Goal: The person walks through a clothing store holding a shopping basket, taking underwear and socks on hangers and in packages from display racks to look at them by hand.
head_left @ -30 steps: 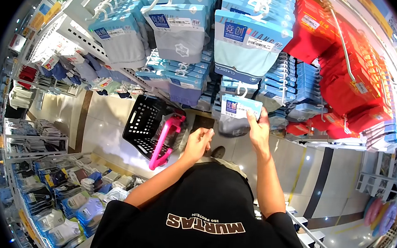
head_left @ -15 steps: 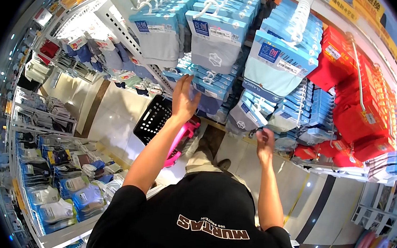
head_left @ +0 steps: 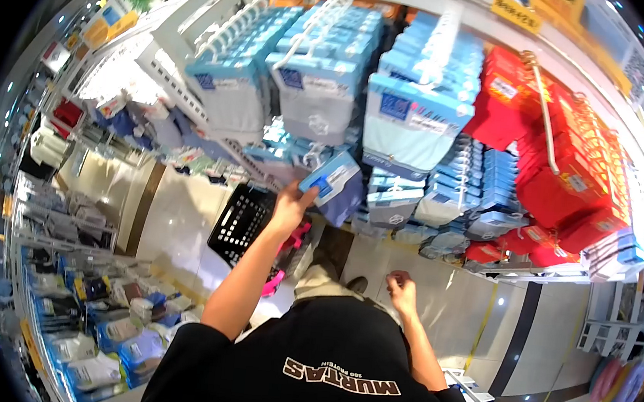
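My left hand [head_left: 289, 209] is closed on the edge of a packaged garment [head_left: 338, 189] with a light blue card header and dark blue-grey fabric. The pack is tilted out from the lower row of the rack; whether it is still on its hook I cannot tell. Above it hang grey packs [head_left: 312, 108] with similar blue headers. My right hand [head_left: 402, 291] is over the floor, low and away from the rack, its fingers loosely curled and holding nothing I can see.
A black perforated basket [head_left: 237, 228] with pink parts stands below my left forearm. To the right hang red packs [head_left: 561, 176] on metal hooks. A bin of packaged socks [head_left: 96, 334] lies at left. Pale tiles [head_left: 455, 297] cover the floor.
My left hand has closed on a blue-headed pack in the lower row, which is now tilted outward. My right hand has dropped back from the rack toward my body. The view has shifted.
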`<state>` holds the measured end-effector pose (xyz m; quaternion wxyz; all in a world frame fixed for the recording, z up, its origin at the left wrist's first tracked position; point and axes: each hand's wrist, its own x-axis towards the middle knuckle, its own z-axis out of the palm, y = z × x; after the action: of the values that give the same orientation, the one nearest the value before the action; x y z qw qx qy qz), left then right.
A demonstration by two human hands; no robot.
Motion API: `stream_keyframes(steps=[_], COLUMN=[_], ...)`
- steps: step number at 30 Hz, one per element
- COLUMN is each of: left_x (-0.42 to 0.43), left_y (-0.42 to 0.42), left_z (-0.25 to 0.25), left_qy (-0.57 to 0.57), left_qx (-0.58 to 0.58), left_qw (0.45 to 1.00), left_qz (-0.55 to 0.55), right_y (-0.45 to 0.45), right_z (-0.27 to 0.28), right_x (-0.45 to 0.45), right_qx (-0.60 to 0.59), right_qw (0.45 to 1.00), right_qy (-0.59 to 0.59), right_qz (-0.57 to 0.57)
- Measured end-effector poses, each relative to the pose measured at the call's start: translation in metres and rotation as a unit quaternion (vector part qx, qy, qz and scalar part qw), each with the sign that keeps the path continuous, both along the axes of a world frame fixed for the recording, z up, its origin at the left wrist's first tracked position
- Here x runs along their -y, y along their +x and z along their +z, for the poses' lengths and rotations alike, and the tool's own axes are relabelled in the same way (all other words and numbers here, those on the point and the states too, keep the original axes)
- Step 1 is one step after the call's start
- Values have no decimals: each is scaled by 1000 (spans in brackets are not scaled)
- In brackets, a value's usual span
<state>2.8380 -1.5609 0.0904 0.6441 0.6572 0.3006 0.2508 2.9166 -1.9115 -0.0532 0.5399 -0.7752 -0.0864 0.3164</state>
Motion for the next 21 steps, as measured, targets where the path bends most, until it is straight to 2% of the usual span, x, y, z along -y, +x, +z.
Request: stream_keyframes(steps=[1, 4, 5, 6, 9, 10, 13, 14, 15, 17, 19, 21], left_x=[4, 7, 10, 26, 43, 53, 96, 116, 135, 162, 153, 140], left_y=[0, -4, -15, -16, -32, -36, -42, -45, -47, -49, -47, -50], left_z=[6, 32, 48, 76, 63, 57, 6, -14, -28, -37, -6, -13], left_qy=[-33, -95, -139, -149, -154, -153, -177, -201, -225, -287, -265, -198], left_qx=[-6, 97, 121, 142, 102, 62, -29, -52, -75, -12, -13, -33], left_qw=[999, 990, 982, 977, 983, 986, 982, 976, 969, 954, 945, 938], left_qz=[13, 38, 43, 48, 9, -14, -58, -65, -73, -87, -193, -283], right_y=[0, 8, 8, 10, 12, 14, 17, 19, 20, 21, 21, 20], right_z=[3, 17, 21, 50, 74, 100, 140, 134, 137, 141, 131, 117], right_x=[-5, -24, -31, -40, -59, -63, -69, -71, -68, -65, -61, -52], right_qx=[-6, 24, 40, 18, -24, -12, -62, -11, -33, 36, -39, -58], right_qw=[1000, 999, 997, 998, 975, 977, 947, 949, 967, 988, 978, 972], right_qy=[4, 27, 34, 47, 220, 211, 315, 314, 241, 123, 203, 223], right_qz=[14, 42, 56, 49, -6, -5, 5, 25, 72, 85, 28, -37])
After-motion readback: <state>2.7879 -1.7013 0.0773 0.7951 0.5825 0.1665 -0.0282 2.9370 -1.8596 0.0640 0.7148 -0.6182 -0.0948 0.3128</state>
